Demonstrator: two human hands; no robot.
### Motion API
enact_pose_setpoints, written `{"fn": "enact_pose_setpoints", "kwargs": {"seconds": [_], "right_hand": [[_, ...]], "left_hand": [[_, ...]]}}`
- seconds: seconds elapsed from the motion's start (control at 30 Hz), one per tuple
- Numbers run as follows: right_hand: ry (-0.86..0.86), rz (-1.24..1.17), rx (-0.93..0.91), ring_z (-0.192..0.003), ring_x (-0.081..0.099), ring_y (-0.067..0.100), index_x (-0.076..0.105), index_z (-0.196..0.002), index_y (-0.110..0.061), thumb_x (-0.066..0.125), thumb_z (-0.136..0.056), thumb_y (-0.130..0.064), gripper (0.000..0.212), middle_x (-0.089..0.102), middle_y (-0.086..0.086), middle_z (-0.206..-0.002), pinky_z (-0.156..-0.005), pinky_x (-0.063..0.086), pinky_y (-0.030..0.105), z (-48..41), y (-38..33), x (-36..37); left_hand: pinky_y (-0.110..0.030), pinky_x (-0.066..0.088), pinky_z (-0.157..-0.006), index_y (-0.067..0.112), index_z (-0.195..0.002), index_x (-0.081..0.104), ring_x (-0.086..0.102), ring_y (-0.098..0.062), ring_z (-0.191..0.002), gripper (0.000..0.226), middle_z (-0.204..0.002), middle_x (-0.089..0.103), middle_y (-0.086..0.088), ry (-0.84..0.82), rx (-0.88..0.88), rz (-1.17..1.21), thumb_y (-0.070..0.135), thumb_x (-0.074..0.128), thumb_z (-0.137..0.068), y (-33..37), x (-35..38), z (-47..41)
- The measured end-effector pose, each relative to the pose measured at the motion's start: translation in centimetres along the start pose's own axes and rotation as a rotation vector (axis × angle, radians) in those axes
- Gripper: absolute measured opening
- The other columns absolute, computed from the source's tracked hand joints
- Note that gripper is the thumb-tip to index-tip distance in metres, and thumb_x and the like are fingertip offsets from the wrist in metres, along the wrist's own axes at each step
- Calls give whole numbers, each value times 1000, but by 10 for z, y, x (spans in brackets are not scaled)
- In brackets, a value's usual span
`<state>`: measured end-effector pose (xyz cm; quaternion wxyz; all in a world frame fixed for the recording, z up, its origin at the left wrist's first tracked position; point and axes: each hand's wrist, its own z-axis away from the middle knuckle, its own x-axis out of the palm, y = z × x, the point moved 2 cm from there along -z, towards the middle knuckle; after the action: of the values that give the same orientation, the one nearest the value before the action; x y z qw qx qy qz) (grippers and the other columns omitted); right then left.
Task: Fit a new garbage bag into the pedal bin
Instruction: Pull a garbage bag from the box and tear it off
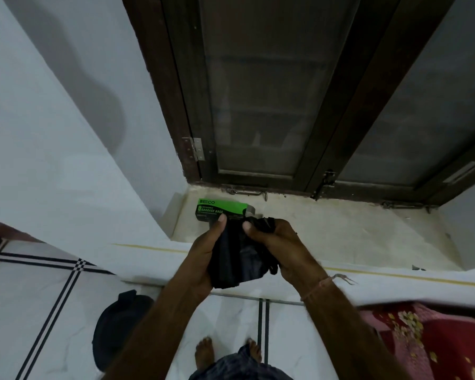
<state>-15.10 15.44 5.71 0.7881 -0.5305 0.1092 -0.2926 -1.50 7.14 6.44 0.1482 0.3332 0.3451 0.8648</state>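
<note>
Both hands are up at the middle of the view, and between them is the garbage bag, black and bunched in folds. The left hand grips its 9 o'clock side, thumb pressed flat on top and the other fingers hidden beneath the plastic. The right hand has the 2 o'clock corner, thumb pinching down and fingers curled round a crumpled wad. Where the bag's mouth is, I cannot tell; the folds are too dark.

Just past the bag at 11 o'clock, a green and black box of garbage bags lies on the pale window sill, its near edge cut off by the left thumb. Behind it stands the dark wooden window frame, the panes murky.

Down at 7 o'clock a dark rounded object sits on the tiled floor, partly behind the left forearm. Whether it is the bin, I cannot say. Bare feet show at 6 o'clock, and a red floral blanket at 4 o'clock is cropped by the edge.
</note>
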Motion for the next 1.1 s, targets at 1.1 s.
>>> {"fn": "enact_pose_setpoints", "kwargs": {"seconds": [1.1], "right_hand": [[131,-96,-34,-111,70,40,71,-114,-2,55,-103,-9,21,76,17,-106,-101,55,51,5,6,-20]], "left_hand": [[-61,51,-103,22,-137,63,66,-38,-122,50,-132,70,-16,-13,19,21,51,56,-97,-15,0,-2]]}}
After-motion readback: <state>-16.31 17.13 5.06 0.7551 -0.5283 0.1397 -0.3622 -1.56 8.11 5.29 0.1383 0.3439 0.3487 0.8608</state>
